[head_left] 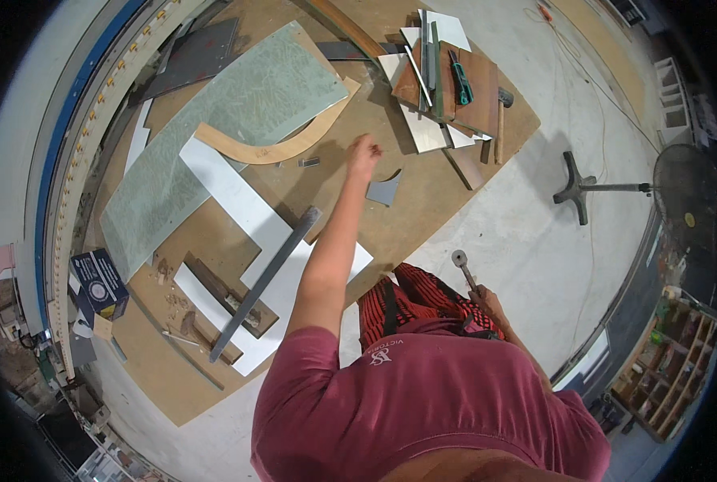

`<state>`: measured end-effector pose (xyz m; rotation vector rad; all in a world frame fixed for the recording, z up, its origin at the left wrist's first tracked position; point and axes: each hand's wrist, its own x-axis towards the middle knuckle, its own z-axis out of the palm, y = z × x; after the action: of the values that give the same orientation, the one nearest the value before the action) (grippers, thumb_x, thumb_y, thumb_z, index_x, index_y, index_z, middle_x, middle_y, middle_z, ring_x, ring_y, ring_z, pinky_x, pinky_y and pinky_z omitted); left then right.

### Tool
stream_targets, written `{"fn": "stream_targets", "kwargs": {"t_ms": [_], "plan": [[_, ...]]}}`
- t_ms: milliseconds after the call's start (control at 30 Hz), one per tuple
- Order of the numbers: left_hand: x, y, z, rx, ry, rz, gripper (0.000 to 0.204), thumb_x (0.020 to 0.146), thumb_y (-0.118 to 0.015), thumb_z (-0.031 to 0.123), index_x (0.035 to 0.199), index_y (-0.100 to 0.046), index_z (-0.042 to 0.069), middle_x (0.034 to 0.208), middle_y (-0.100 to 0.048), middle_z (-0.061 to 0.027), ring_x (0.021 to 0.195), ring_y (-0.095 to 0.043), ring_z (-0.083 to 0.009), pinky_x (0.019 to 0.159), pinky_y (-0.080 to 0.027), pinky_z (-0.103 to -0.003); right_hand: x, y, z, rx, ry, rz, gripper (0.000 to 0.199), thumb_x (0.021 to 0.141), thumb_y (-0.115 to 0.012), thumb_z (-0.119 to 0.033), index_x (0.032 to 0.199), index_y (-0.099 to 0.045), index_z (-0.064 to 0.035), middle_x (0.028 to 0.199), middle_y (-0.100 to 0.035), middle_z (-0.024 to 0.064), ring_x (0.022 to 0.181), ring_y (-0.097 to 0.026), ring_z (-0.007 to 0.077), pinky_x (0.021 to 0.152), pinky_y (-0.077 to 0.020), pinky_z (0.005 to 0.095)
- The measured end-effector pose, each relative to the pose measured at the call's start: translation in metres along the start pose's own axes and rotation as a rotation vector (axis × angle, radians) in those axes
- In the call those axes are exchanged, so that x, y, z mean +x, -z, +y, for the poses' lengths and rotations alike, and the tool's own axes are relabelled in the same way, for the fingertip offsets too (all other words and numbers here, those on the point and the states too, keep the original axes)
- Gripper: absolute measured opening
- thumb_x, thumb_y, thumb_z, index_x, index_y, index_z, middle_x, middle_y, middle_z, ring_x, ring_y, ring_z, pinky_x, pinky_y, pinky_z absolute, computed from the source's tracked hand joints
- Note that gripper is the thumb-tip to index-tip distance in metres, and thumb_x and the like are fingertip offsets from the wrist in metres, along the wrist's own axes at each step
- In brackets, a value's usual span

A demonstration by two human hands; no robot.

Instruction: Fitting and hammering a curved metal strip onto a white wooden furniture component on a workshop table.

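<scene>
My left hand (364, 153) reaches out over the brown tabletop (447, 197), its fingers curled in; whatever they hold, if anything, is too small to make out. Just to its right lies a small grey offcut (382, 191) with a curved notch. A little metal block (309, 162) rests to its left, beside a curved wooden strip (270, 151). Low near my right thigh, my right hand (488, 303) is wrapped around the shaft of a round-headed metal tool (460, 259). Across white cut boards (234, 193) lies a long grey metal bar (266, 281), left of my forearm.
A large green patterned sheet (246, 92) covers the table's far left. At the far right, stacked boards (483, 88) carry a green utility knife (461, 84), with a hammer (501, 128) alongside. A blue box (100, 285) sits left. A standing fan (571, 189) occupies the right floor.
</scene>
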<state>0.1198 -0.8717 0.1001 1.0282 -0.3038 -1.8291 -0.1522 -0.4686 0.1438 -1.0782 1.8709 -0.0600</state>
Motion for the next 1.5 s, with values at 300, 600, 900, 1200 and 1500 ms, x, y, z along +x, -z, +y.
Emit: {"fn": "stream_targets", "kwargs": {"t_ms": [300,600,900,1200,1500], "plan": [[0.101,-0.109,-0.079,0.486,0.139,0.193,0.032,0.084,-0.061,0.031,0.091,-0.057,0.0,0.07,-0.055,-0.0073,0.053,-0.055,-0.0155,0.045,-0.048,-0.03,-0.018,-0.017,0.032,0.288,-0.21,0.072,0.035,0.088,-0.05,-0.034,0.088,-0.055,0.0003,0.064,-0.056,0.0143,0.058,-0.056,0.0248,0.054,-0.0431,0.037],[0.094,-0.076,-0.055,0.638,0.074,0.094,0.029,0.087,-0.058,0.027,0.079,-0.058,0.0,0.054,-0.048,-0.0025,0.041,-0.044,-0.011,0.036,-0.037,-0.026,-0.028,-0.015,0.014,0.795,-0.282,0.037,0.025,0.088,-0.054,-0.031,0.086,-0.045,-0.0076,0.056,-0.037,-0.0043,0.044,-0.036,0.0073,0.039,-0.0331,0.0252],[0.012,0.035,-0.026,0.596,-0.404,0.525,0.022,0.083,-0.047,0.02,0.073,-0.05,0.001,0.052,-0.047,-0.0051,0.044,-0.047,-0.0139,0.041,-0.038,-0.028,-0.05,-0.047,-0.025,0.682,-0.274,0.017,0.025,0.088,-0.055,-0.032,0.085,-0.044,-0.0104,0.056,-0.036,-0.0054,0.043,-0.034,0.0062,0.037,-0.0299,0.0231],[-0.244,0.271,0.011,0.836,-0.402,0.475,0.022,0.089,-0.044,0.019,0.085,-0.049,-0.002,0.08,-0.054,-0.0225,0.08,-0.054,-0.0378,0.066,-0.042,-0.043,-0.083,-0.146,-0.009,0.192,0.03,0.031,0.04,0.089,-0.049,-0.039,0.077,-0.051,-0.0004,0.057,-0.049,0.0057,0.05,-0.048,0.0165,0.046,-0.038,0.0327],[-0.45,0.483,0.013,1.064,-0.127,0.714,0.028,0.09,-0.046,0.027,0.092,-0.056,0.001,0.079,-0.06,-0.0213,0.079,-0.058,-0.0394,0.069,-0.044,-0.047,-0.092,-0.222,-0.016,0.066,0.053,-0.072,0.044,0.085,-0.05,-0.04,0.089,-0.057,0.0028,0.067,-0.056,0.0158,0.066,-0.058,0.026,0.059,-0.0439,0.0372]]}}
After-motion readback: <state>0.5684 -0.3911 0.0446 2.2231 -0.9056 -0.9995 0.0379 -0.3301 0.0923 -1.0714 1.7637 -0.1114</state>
